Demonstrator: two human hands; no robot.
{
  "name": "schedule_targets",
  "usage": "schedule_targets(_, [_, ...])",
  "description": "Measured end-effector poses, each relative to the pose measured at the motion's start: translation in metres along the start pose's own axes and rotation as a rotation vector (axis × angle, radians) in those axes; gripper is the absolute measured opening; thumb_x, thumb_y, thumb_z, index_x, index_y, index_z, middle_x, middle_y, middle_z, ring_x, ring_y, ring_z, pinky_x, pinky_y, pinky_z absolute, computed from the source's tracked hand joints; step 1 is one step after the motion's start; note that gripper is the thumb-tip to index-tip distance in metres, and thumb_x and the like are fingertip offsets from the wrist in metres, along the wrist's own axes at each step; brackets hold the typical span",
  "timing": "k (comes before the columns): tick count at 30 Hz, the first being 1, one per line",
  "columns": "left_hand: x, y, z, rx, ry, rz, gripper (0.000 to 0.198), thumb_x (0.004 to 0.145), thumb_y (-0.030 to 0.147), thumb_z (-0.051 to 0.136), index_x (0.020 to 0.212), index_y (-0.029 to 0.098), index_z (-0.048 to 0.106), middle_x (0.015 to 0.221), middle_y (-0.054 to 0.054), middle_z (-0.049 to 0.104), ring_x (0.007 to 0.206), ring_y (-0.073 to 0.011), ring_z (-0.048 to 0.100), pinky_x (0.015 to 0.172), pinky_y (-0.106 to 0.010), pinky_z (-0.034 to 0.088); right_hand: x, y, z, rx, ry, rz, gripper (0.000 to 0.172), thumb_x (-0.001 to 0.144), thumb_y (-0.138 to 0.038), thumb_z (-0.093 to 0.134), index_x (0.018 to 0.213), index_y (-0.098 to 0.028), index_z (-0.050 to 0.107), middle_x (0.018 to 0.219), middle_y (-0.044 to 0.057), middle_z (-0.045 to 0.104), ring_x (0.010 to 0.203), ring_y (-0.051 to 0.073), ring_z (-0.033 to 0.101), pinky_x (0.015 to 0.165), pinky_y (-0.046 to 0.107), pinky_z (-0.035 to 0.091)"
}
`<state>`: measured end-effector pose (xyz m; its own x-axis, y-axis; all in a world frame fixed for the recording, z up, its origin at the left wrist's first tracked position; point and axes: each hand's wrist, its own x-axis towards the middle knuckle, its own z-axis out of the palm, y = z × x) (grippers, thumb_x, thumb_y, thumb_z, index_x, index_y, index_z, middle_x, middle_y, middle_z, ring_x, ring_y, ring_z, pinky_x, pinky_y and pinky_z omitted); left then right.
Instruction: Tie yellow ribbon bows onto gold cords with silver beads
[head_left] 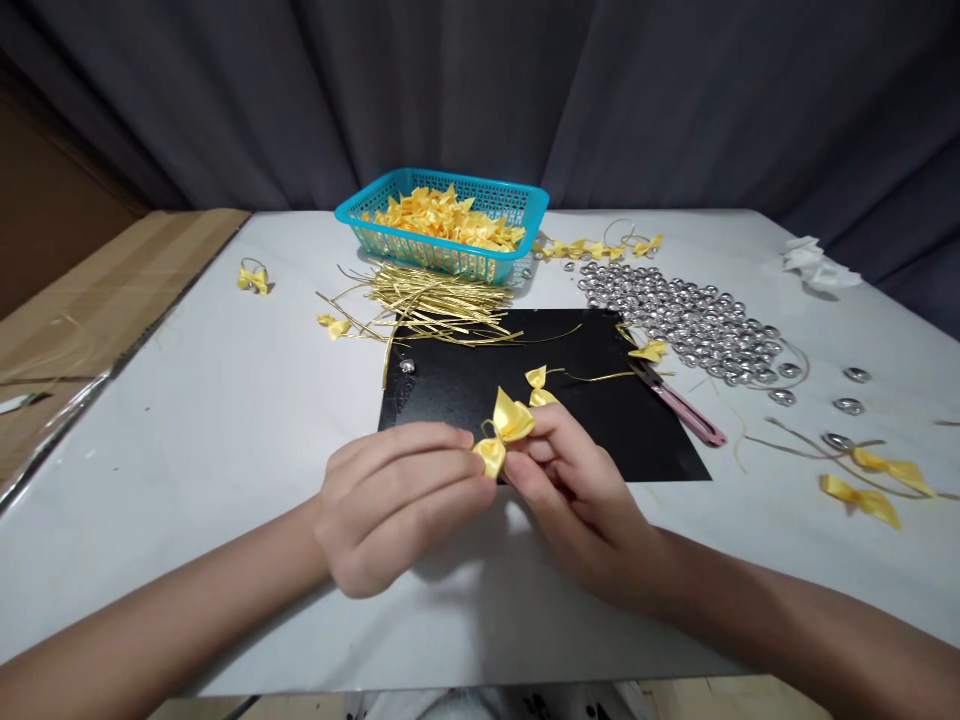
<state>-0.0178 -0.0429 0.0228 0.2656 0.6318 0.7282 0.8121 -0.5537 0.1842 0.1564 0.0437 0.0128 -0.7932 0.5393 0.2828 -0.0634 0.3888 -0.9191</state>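
Observation:
A yellow satin bow is pinched between my two hands, above the front edge of a black mat. My left hand grips its left side with the fingers closed. On the other side, my right hand holds the bow between thumb and fingers. A thin loop, perhaps wire, shows at the bow's middle; its ends are hidden by my fingers. Just behind my right hand, another yellow bow lies on the mat beside a gold wire tie.
A blue basket of yellow bows stands at the back, with gold ties before it. Silver beads spread at the right, near pink-handled scissors or a cutter. Loose bows lie front right; a finished-looking loop sits far left.

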Motion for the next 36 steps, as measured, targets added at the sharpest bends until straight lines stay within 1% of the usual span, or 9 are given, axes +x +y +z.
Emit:
schedule_targets(2, [0.0029,-0.0058,-0.001,0.042,-0.009,0.124,0.021,0.082,0.01,0.058,0.099,0.021,0.065,0.092,-0.004,0.074,0.09,-0.0182,0.069,0.077,-0.028,0.06,0.0004,-0.0012,-0.0003,0.028,-0.022,-0.001,0.009,0.094,-0.015,0.033,0.099,-0.02,0.04,0.065,-0.005,0.042,0.052,0.008,0.035,0.049,0.021,0.031])
schedule_targets(5, [0.0053,-0.0096,-0.0024,0.123,-0.034,0.128,0.02,0.08,0.01,0.062,0.097,0.02,0.066,0.098,-0.005,0.074,0.093,-0.0192,0.069,0.077,-0.029,0.06,0.0008,-0.0025,-0.0014,0.05,-0.042,-0.014,0.01,0.094,-0.015,0.033,0.1,-0.019,0.041,0.064,-0.005,0.041,0.051,0.008,0.033,0.048,0.021,0.03])
schedule_targets(10, [0.0038,-0.0102,-0.0028,0.171,-0.032,0.197,0.021,0.077,0.01,0.065,0.095,0.019,0.067,0.097,-0.004,0.074,0.091,-0.0184,0.069,0.074,-0.026,0.06,0.0011,-0.0057,-0.0018,0.035,-0.044,-0.032,0.011,0.094,-0.013,0.033,0.099,-0.019,0.041,0.065,-0.006,0.042,0.05,0.007,0.032,0.046,0.021,0.029])
schedule_targets(16, [-0.0001,-0.0088,0.0021,0.187,0.007,0.136,0.023,0.079,0.008,0.062,0.101,0.016,0.064,0.096,-0.006,0.073,0.09,-0.0175,0.068,0.076,-0.027,0.058,0.0019,-0.0093,-0.0008,-0.012,-0.015,-0.042,0.011,0.093,-0.011,0.033,0.096,-0.019,0.04,0.063,-0.006,0.041,0.05,0.007,0.035,0.048,0.022,0.03])
schedule_targets(19, [-0.0014,-0.0092,0.0029,0.184,0.045,0.087,0.026,0.081,0.008,0.058,0.105,0.017,0.063,0.099,-0.006,0.073,0.088,-0.0165,0.067,0.075,-0.026,0.057,0.0016,-0.0082,-0.0004,-0.049,0.002,-0.021,0.01,0.092,-0.011,0.034,0.09,-0.02,0.039,0.06,-0.007,0.037,0.048,0.007,0.032,0.048,0.023,0.029])
schedule_targets(21, [-0.0018,-0.0095,0.0022,0.183,0.047,0.082,0.028,0.081,0.006,0.057,0.106,0.017,0.063,0.1,-0.007,0.072,0.088,-0.016,0.067,0.076,-0.025,0.057,0.0012,-0.0075,-0.0002,-0.068,0.007,-0.007,0.011,0.091,-0.011,0.035,0.088,-0.021,0.038,0.059,-0.008,0.033,0.047,0.007,0.03,0.048,0.023,0.028])
schedule_targets(27, [-0.001,-0.0077,0.0011,0.161,0.033,0.075,0.028,0.08,0.007,0.057,0.106,0.018,0.063,0.1,-0.006,0.073,0.087,-0.0158,0.067,0.075,-0.025,0.056,0.0,-0.008,0.0003,-0.069,0.003,0.009,0.009,0.092,-0.013,0.034,0.089,-0.02,0.038,0.061,-0.005,0.043,0.048,0.008,0.034,0.047,0.023,0.028])
schedule_targets(32, [0.0005,-0.008,-0.0018,0.155,0.037,0.115,0.029,0.077,0.006,0.062,0.105,0.015,0.064,0.098,-0.008,0.073,0.087,-0.0161,0.067,0.076,-0.024,0.056,-0.0017,-0.0085,0.0003,-0.081,0.023,-0.018,0.009,0.092,-0.012,0.035,0.092,-0.019,0.04,0.058,-0.007,0.037,0.044,0.006,0.028,0.043,0.021,0.023])
schedule_targets(36, [0.0024,-0.0061,-0.0016,0.139,0.018,0.082,0.03,0.077,0.006,0.062,0.105,0.018,0.064,0.098,-0.006,0.074,0.086,-0.0158,0.067,0.074,-0.025,0.057,-0.0029,-0.0091,0.0017,-0.105,0.04,-0.026,0.009,0.092,-0.013,0.034,0.091,-0.02,0.039,0.057,-0.008,0.035,0.041,0.005,0.025,0.041,0.021,0.022])
